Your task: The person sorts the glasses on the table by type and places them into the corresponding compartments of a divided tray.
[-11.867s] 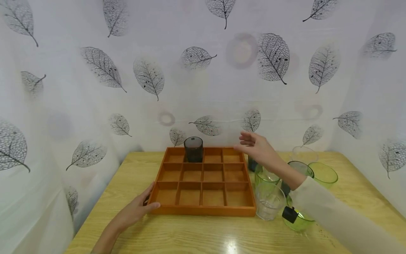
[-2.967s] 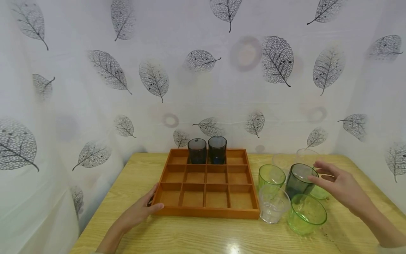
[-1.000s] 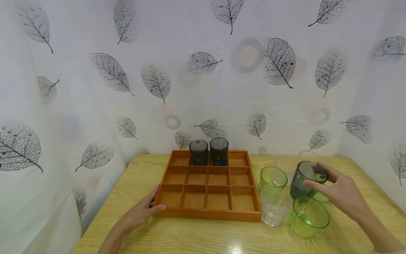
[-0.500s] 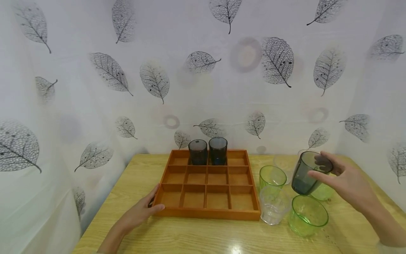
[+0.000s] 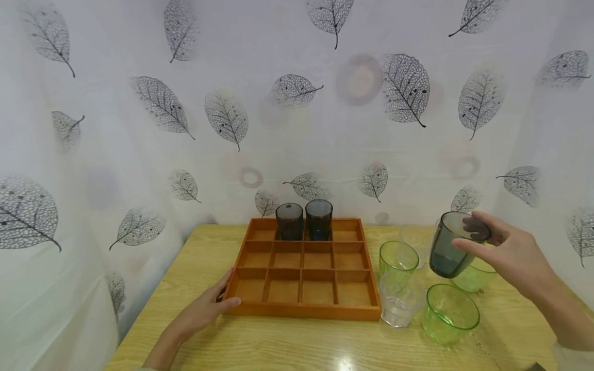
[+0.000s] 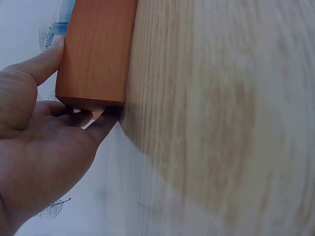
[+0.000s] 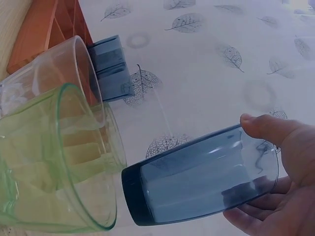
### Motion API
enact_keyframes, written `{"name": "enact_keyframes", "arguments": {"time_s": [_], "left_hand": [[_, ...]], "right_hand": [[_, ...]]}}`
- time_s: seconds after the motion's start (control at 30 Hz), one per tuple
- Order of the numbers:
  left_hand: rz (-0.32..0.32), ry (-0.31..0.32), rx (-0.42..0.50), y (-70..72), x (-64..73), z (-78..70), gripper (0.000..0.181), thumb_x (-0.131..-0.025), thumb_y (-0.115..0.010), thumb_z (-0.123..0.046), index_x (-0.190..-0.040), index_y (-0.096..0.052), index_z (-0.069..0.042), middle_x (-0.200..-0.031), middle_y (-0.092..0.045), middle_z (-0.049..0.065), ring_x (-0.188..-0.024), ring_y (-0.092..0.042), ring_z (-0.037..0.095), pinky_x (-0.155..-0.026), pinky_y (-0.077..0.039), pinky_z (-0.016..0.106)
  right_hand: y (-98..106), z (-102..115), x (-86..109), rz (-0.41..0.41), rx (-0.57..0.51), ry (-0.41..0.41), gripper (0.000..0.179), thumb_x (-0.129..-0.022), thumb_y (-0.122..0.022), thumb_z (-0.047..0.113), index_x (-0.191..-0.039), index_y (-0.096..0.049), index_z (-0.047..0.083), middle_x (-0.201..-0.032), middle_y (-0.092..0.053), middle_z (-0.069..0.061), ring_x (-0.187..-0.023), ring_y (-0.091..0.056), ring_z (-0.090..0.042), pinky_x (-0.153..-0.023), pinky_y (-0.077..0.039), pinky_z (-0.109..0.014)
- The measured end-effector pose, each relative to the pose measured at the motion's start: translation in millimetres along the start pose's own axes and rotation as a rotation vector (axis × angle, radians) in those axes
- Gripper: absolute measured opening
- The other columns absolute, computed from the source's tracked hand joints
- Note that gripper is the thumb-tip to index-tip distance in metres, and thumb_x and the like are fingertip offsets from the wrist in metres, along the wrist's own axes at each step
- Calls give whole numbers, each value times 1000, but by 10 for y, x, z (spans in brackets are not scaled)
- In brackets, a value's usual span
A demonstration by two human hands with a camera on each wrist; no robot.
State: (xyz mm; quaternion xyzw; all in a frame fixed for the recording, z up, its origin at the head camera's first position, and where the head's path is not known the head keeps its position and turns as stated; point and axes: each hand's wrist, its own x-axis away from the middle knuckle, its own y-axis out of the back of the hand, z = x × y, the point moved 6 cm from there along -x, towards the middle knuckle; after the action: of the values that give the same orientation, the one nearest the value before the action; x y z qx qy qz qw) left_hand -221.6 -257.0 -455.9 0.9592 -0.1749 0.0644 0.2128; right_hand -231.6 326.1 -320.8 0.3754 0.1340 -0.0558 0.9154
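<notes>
My right hand (image 5: 515,252) holds a smoky grey glass (image 5: 452,250) near its rim, thumb on one side and fingers on the other. The glass tilts slightly, above the other tumblers; its thick dark base shows in the right wrist view. At the front left corner of the orange-brown wooden compartment tray (image 5: 301,310), my left hand (image 5: 199,312) grips the wall. In the left wrist view its thumb lies against the upper edge and its fingers against the side. Two smoky glasses (image 5: 290,221) stand side by side in the middle two back-row compartments.
Right of the tray stand a green glass (image 5: 398,257), a clear glass (image 5: 396,309) close to the tray wall, and a wide green glass (image 5: 447,322) in front. Another green glass (image 5: 473,278) and faint clear ones are behind. A leaf-print curtain (image 5: 297,139) hangs behind the table.
My right hand took hold of the smoky grey glass among the tumblers and raised it. Earlier, a second smoky glass appeared in the tray's back row. My left hand stays on the tray corner.
</notes>
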Motion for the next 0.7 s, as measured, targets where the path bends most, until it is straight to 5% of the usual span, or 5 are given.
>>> {"name": "enact_keyframes", "arguments": {"time_s": [0.3, 0.5, 0.7], "left_hand": [[8, 1, 7, 1, -6, 1, 85, -107, -59, -30, -167, -1, -12, -172, 5, 15, -154, 1, 46, -119, -12, 68], [6, 11, 10, 5, -3, 6, 85, -107, -59, -31, -168, -2, -13, -172, 4, 15, -154, 1, 47, -118, -14, 70], [6, 7, 4, 10, -4, 11, 85, -107, -59, -31, -168, -3, -13, -172, 3, 16, -154, 0, 47, -118, -15, 70]], "right_hand": [[27, 183, -124, 17, 34, 13, 82, -94, -78, 41, -159, -41, 8, -128, -60, 12, -94, -54, 18, -73, -43, -9], [-15, 324, -264, 34, 27, 30, 83, -94, -78, 39, -159, -40, 5, -139, -61, -16, -94, -52, 20, -73, -43, -6], [-128, 432, -420, 75, -33, -1, 86, -96, -75, 41, -161, -35, 4, -145, -55, -19, -99, -50, 18, -76, -43, -6]]}}
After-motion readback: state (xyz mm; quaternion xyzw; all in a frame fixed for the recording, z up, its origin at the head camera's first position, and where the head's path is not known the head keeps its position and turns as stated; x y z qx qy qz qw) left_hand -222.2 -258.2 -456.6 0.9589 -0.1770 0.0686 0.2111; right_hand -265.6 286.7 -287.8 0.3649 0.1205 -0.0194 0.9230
